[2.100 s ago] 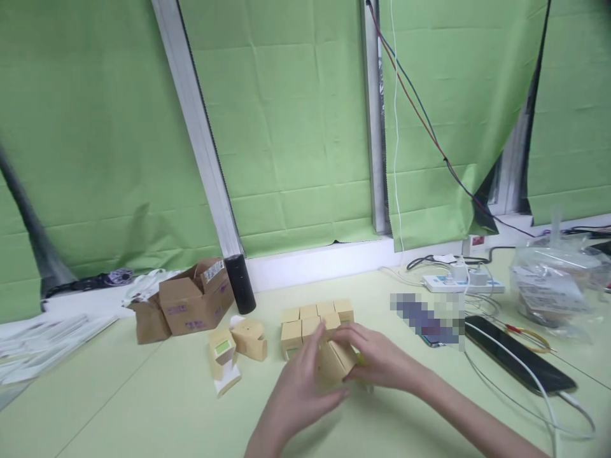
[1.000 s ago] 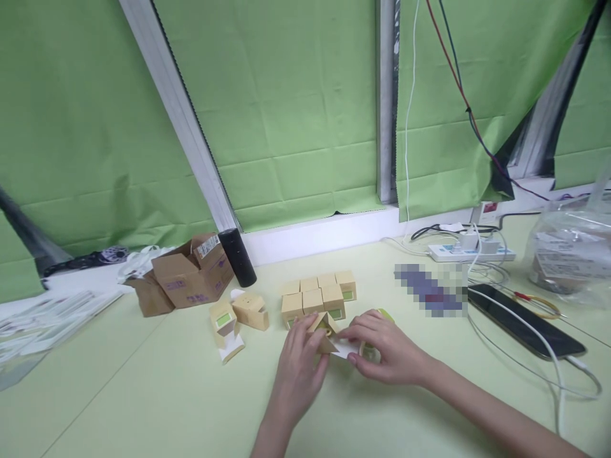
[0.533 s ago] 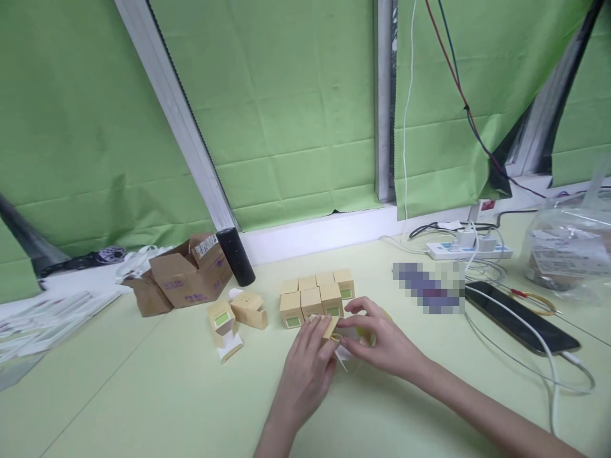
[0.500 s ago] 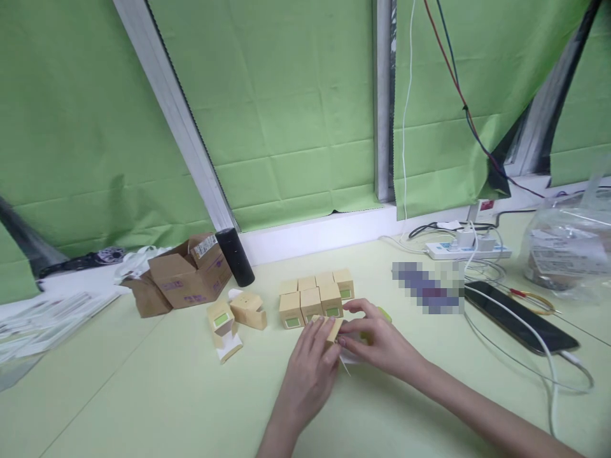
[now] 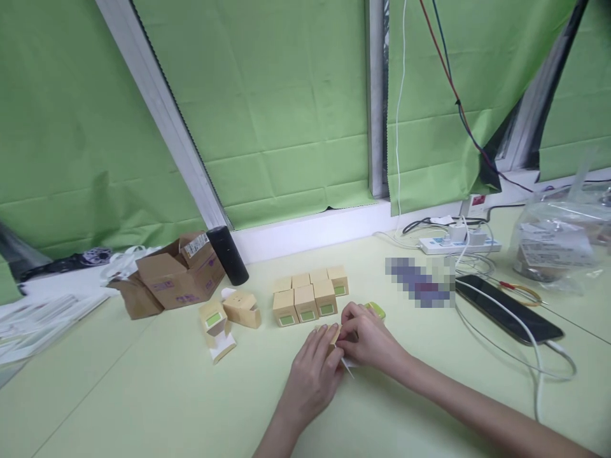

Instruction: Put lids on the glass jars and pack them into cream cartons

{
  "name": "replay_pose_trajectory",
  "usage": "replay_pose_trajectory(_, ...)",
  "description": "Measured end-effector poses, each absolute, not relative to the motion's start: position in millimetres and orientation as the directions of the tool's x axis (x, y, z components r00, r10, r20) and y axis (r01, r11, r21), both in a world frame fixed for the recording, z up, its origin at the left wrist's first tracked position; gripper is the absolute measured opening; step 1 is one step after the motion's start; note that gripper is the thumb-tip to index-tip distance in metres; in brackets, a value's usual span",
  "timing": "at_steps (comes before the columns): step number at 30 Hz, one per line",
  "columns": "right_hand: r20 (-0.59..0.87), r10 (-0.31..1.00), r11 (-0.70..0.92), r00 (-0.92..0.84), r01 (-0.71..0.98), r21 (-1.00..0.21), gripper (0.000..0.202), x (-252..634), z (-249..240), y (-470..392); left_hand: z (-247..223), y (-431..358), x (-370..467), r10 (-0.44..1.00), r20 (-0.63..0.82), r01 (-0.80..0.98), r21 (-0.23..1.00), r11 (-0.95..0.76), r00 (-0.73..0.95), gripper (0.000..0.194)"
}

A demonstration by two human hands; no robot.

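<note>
My left hand (image 5: 312,372) is closed over a small tan cardboard box (image 5: 329,332), its fingers lying across the top. At the right end of that box, my right hand (image 5: 368,336) is pinched. What its fingertips hold, if anything, is hidden. A thin white flap (image 5: 348,367) sticks out below the box between both hands. Just behind the right hand lies a green object (image 5: 375,310), partly covered by it. Two rows of similar closed boxes (image 5: 304,304), with green labels on their fronts, stand beyond my hands.
To the left lie two opened small boxes (image 5: 217,324). Behind them are a brown carton (image 5: 179,280) and a black cylinder (image 5: 228,256). On the right are a phone (image 5: 508,308) with a white cable, a power strip (image 5: 458,245), pliers (image 5: 522,292) and a clear plastic bag (image 5: 558,248).
My right hand's fingers have drawn together at the box end, and more of the green object shows behind them. The whole view has shifted slightly. My left hand keeps its hold.
</note>
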State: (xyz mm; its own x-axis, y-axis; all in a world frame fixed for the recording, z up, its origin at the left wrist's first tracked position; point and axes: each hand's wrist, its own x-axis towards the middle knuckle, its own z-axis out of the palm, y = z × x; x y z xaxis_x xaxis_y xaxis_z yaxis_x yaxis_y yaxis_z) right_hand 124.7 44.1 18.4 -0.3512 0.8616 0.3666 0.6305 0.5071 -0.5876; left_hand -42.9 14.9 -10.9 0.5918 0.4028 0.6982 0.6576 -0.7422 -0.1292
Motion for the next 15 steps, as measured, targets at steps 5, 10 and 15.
replay_pose_trajectory(5,0.384,0.871,0.471,-0.308,0.300,-0.829,0.027,136.6,40.8,43.1,-0.8,17.6,-36.4,0.765,0.644,0.585,0.628,-0.513,-0.020,0.042)
replay_pose_trajectory(10,0.687,0.573,0.818,-0.447,0.365,-0.444,0.044,145.6,40.2,36.9,19.3,20.1,-37.1,0.915,0.072,-0.214,0.962,-0.169,-0.398,0.047)
replay_pose_trajectory(15,0.651,0.277,0.876,-0.707,0.464,0.131,0.037,132.6,12.8,40.0,20.3,18.2,-42.1,0.961,-0.123,-0.512,0.858,-0.022,-0.248,0.041)
